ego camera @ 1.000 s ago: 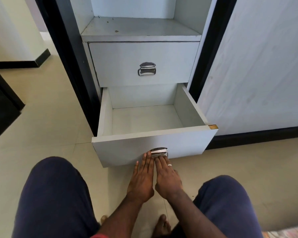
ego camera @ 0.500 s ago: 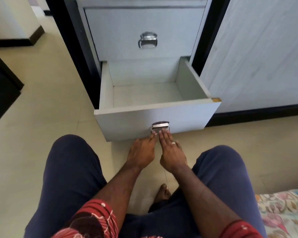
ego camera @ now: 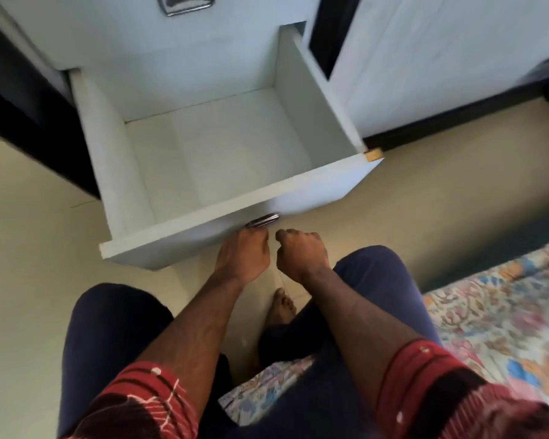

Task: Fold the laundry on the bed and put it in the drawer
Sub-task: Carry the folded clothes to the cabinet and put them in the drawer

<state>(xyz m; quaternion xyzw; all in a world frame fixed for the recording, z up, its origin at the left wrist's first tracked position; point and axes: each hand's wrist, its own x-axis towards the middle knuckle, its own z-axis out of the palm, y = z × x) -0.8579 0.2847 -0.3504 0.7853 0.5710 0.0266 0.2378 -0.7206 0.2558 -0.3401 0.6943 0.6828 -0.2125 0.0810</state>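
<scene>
Below the closed upper drawer (ego camera: 140, 33), the lower drawer (ego camera: 222, 160) stands pulled much further out of the wardrobe than half a second ago, so that its pale floor and both side walls now show almost whole. Its front panel runs slanted across the view, since the camera has tipped and come closer. Both hands were then laid flat, fingers straight, at the metal handle (ego camera: 262, 221). Now the left hand (ego camera: 243, 258) is just under that handle with its fingers bent down out of sight, and whether they hook the handle or only touch it I cannot tell. The right hand (ego camera: 301, 253) is curled into a loose fist just beside the left, apart from the drawer front and holding nothing that shows.

No laundry shows in the drawer. The bed (ego camera: 495, 318), with its flowered sheet, now fills much more of the lower right, and a strip of it shows between the knees; any laundry on it cannot be told from the sheet. Red patterned sleeves (ego camera: 425, 375) have come into view at the bottom. The upper drawer's handle (ego camera: 184, 4) is cut off by the top edge. Motion blur softens the drawer's right corner, the wardrobe door (ego camera: 441, 58) and the sheet's pattern. A bare foot (ego camera: 282, 308) shows on the floor (ego camera: 29, 280) between the dark blue trouser legs.
</scene>
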